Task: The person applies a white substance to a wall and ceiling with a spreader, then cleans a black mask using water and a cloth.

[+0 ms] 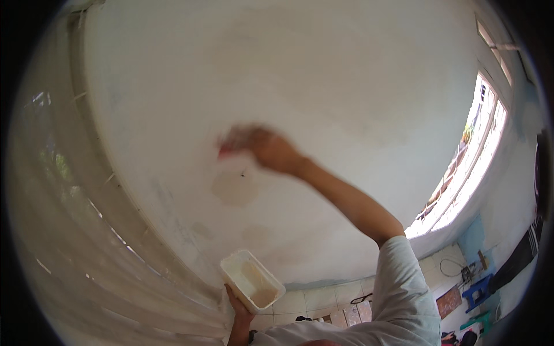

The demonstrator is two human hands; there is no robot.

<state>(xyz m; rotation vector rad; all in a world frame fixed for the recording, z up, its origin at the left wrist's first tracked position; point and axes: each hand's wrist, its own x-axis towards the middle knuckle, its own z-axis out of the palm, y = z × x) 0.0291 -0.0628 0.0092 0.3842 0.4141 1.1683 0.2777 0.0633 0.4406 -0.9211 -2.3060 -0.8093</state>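
Observation:
Low in the picture, my left hand (238,304) grips a white rectangular plastic tub (234,266) by its side. The tub is tilted, and an off-white to beige coating shows inside it. My right arm reaches up across a large pale wall (346,104). At the wall, my right hand (274,151) is smeared by motion, its fingers closed round a small reddish flat-looking tool (229,149) whose exact kind I cannot make out. Just below that hand is a darker beige patch (234,190) on the wall, with a small dark spot beside it.
A translucent sheet (63,230) hangs along the left. On the right is a bright window (461,167) with bars. Below right are a blue plastic stool (478,293), a green one (476,320) and dark clothing (519,256). Pale floor tiles (320,299) run along the wall's foot.

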